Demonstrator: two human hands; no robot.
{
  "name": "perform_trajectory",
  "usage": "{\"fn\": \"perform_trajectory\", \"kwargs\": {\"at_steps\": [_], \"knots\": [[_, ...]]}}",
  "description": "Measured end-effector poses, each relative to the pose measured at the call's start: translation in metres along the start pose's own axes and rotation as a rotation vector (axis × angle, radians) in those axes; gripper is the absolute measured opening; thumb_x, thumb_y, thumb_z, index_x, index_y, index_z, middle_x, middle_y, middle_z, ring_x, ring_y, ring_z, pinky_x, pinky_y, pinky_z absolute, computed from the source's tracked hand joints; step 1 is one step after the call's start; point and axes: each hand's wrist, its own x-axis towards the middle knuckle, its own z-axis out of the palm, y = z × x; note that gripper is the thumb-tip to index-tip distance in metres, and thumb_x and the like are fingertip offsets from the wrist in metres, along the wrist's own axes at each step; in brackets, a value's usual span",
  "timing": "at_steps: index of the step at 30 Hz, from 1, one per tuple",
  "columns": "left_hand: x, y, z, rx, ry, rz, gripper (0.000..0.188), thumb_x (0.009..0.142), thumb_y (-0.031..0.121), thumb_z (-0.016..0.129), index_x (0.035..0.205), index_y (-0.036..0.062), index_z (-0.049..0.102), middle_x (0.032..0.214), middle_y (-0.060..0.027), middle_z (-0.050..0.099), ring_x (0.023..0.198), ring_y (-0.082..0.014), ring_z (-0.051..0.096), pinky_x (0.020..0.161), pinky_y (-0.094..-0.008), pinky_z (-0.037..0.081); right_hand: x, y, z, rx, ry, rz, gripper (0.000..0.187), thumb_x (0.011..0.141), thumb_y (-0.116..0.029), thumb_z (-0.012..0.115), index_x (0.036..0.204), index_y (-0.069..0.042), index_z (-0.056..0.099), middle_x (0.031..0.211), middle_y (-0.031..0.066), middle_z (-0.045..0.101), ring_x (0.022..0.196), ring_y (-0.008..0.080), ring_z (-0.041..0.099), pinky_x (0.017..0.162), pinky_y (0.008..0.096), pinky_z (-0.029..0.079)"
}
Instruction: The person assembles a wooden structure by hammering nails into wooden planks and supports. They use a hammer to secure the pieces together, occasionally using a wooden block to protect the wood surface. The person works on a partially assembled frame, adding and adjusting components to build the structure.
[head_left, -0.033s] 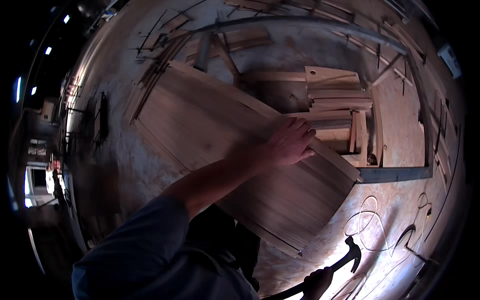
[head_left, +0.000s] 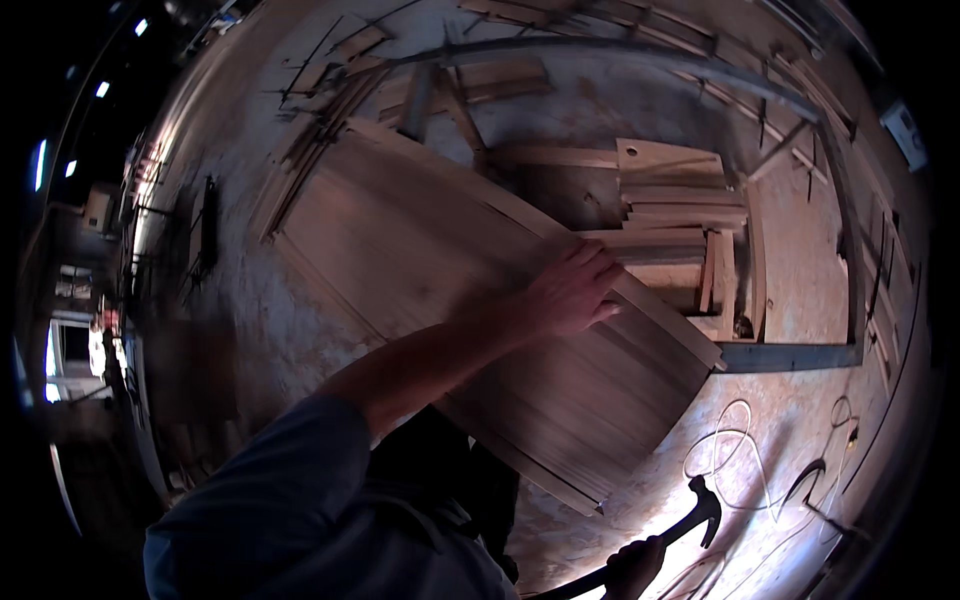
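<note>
- Here's the left hand [head_left: 568, 295], fingers bent close together at the wooden panel's far edge; whether they clamp it, I can't tell.
- The wooden panel [head_left: 430, 255] spreads beneath those fingers, out to both sides.
- And the right hand [head_left: 636, 567]: fingers wrapped round the hammer [head_left: 707, 505], its head just beyond them.
- Boards [head_left: 682, 194] lie past the left fingers.

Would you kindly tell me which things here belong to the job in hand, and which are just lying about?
In the job, judging by the hands:
wooden panel, with the left hand on it
claw hammer, held in the right hand

Apparently lying about, untouched:
board with a round hole
stacked wood pieces
looped pale cord
</note>
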Motion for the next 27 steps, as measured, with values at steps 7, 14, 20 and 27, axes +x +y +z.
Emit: {"fn": "perform_trajectory", "kwargs": {"at_steps": [7, 14, 20, 27], "knots": [[-0.187, -0.078, -0.064, 0.014, -0.096, -0.589, 0.063, 0.086, 0.037, 0.067, 0.136, 0.0021, 0.051, 0.150, -0.0187, 0.039, 0.143, -0.0362, 0.030, 0.117, -0.0465, 0.028, 0.048, 0.006, -0.012, -0.278, -0.234, -0.271, 0.032, 0.083, -0.026, 0.063, 0.058, -0.013, 0.048, 0.053, 0.0027, 0.048, 0.046, 0.0205, 0.045, 0.047, 0.0349, 0.042], [-0.276, -0.110, -0.101, 0.030, -0.034, -0.575, 0.062, 0.079, 0.027, 0.071, 0.132, 0.0002, 0.053, 0.147, -0.0217, 0.043, 0.139, -0.0391, 0.038, 0.116, -0.0492, 0.030, -0.037, -0.006, 0.109, -0.392, -0.250, -0.239, 0.040, 0.102, -0.044, 0.044, 0.075, -0.014, 0.045, 0.053, -0.0007, 0.033, 0.041, 0.0159, 0.034, 0.036, 0.0311, 0.028], [-0.281, -0.160, -0.124, -0.183, -0.017, -0.391, 0.056, 0.079, 0.025, 0.072, 0.126, -0.0020, 0.057, 0.144, -0.0225, 0.046, 0.136, -0.0396, 0.041, 0.115, -0.0495, 0.031, -0.122, 0.003, 0.240, -0.506, -0.277, -0.155, 0.013, 0.095, -0.019, 0.054, 0.095, -0.010, 0.045, 0.057, 0.0046, 0.047, 0.040, 0.0179, 0.049, 0.034, 0.0349, 0.046], [-0.314, -0.297, -0.189, -0.093, 0.046, -0.609, 0.052, 0.080, 0.021, 0.071, 0.125, -0.0014, 0.057, 0.142, -0.0207, 0.047, 0.133, -0.0376, 0.044, 0.112, -0.0493, 0.035, -0.187, 0.027, 0.353, -0.573, -0.216, -0.025, 0.015, 0.095, -0.020, 0.055, 0.094, -0.009, 0.045, 0.058, 0.0060, 0.049, 0.042, 0.0187, 0.051, 0.036, 0.0357, 0.046]]}}
